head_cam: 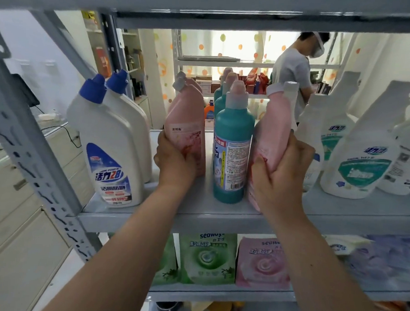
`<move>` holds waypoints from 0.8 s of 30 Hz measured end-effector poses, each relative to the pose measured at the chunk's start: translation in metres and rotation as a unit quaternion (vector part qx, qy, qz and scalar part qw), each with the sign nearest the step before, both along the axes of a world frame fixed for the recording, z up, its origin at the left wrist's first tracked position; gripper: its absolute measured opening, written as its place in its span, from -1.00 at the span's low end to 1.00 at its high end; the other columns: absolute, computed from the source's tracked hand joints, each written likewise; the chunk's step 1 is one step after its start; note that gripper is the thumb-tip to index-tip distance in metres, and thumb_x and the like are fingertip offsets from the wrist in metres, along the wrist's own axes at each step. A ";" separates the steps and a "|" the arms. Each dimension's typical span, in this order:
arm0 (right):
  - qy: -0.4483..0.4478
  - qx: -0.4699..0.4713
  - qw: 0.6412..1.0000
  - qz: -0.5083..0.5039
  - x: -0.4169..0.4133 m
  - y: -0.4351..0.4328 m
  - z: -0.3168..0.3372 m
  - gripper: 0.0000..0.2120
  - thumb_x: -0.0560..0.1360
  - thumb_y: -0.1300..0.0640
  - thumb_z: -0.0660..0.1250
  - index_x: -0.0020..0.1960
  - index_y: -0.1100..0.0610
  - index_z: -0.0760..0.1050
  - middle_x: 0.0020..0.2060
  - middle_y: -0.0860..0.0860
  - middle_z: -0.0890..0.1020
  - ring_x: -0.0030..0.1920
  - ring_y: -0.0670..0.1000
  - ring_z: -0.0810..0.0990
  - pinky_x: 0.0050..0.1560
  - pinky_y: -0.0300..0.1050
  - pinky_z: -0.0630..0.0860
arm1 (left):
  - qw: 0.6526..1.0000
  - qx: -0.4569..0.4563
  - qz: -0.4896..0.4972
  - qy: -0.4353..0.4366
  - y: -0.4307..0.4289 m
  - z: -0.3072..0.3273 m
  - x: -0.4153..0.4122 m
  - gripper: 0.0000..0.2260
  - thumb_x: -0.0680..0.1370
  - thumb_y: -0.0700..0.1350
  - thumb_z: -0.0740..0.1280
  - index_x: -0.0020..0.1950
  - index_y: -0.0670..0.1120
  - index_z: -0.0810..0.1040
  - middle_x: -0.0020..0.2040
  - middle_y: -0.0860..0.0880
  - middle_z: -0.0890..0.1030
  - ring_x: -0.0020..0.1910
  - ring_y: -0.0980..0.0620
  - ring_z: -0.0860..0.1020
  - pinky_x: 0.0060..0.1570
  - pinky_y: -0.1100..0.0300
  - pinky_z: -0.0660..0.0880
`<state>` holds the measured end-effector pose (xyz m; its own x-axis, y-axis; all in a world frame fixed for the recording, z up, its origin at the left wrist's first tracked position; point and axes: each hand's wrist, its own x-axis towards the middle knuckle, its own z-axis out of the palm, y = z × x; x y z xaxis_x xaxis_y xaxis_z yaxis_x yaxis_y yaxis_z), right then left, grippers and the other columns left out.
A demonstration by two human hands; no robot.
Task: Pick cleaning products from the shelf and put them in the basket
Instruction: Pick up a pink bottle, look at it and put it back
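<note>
Left hand (175, 160) curls its fingers round 1 pink bottle (186, 128) on the grey shelf (220, 218) — right hand (280, 172) likewise grips a 2nd pink bottle (274, 125), tilted, beside the teal bottle (232, 142).

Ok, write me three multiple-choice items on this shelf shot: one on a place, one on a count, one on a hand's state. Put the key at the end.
1. Where does the front teal bottle stand?
A. Between the left pink bottle and the right pink bottle.
B. On the lower shelf.
C. On the floor.

2. How many white bottles with blue caps stand at the left end of the shelf?
A. One.
B. Two.
C. Four.

3. What is the right hand doing?
A. Hanging free.
B. Pressing the teal bottle's cap.
C. Gripping the right pink bottle.

Key:
1 A, the pink bottles flank it.
2 B, two blue caps show side by side.
3 C, its fingers curl round that bottle, as the left hand grips the other.
</note>
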<state>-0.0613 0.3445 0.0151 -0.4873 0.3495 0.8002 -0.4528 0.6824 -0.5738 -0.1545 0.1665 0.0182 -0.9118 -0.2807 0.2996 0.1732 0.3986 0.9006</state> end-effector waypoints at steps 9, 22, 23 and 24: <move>-0.041 0.036 0.998 -0.023 -0.004 -0.003 0.001 -0.40 0.56 0.24 0.39 0.52 0.34 0.25 0.22 0.11 0.28 0.21 -0.10 0.30 0.33 -0.50 0.18 | 0.999 0.021 -0.028 0.003 -0.006 -0.008 0.009 -0.37 0.55 -0.14 0.40 0.53 -0.06 0.15 0.42 -0.11 0.35 0.27 -0.09 0.45 0.25 0.03 0.48; -0.147 0.075 0.985 -0.054 0.039 0.001 -0.017 -0.34 0.59 0.15 0.37 0.62 0.16 0.21 0.25 0.20 0.41 0.22 0.13 0.49 0.25 0.02 0.55 | 0.995 -0.014 -0.089 -0.030 -0.024 -0.013 0.034 -0.57 0.60 -0.21 0.31 0.42 -0.02 0.24 0.18 0.02 0.52 0.07 -0.01 0.49 0.01 0.16 0.37; -0.152 0.080 0.984 -0.056 0.039 0.001 -0.017 -0.34 0.60 0.14 0.36 0.63 0.15 0.19 0.26 0.20 0.40 0.23 0.14 0.49 0.26 -0.03 0.52 | 0.995 -0.018 -0.092 -0.026 -0.025 -0.013 0.038 -0.56 0.60 -0.22 0.31 0.42 -0.03 0.24 0.18 0.02 0.52 0.06 -0.01 0.48 0.00 0.17 0.37; -0.159 0.085 0.982 -0.061 0.038 0.002 -0.017 -0.34 0.61 0.12 0.35 0.64 0.15 0.17 0.28 0.20 0.40 0.23 0.15 0.49 0.26 -0.07 0.47 | 0.995 -0.021 -0.095 -0.019 -0.027 -0.014 0.043 -0.56 0.60 -0.22 0.31 0.43 -0.04 0.25 0.19 0.02 0.53 0.06 0.00 0.48 -0.03 0.20 0.38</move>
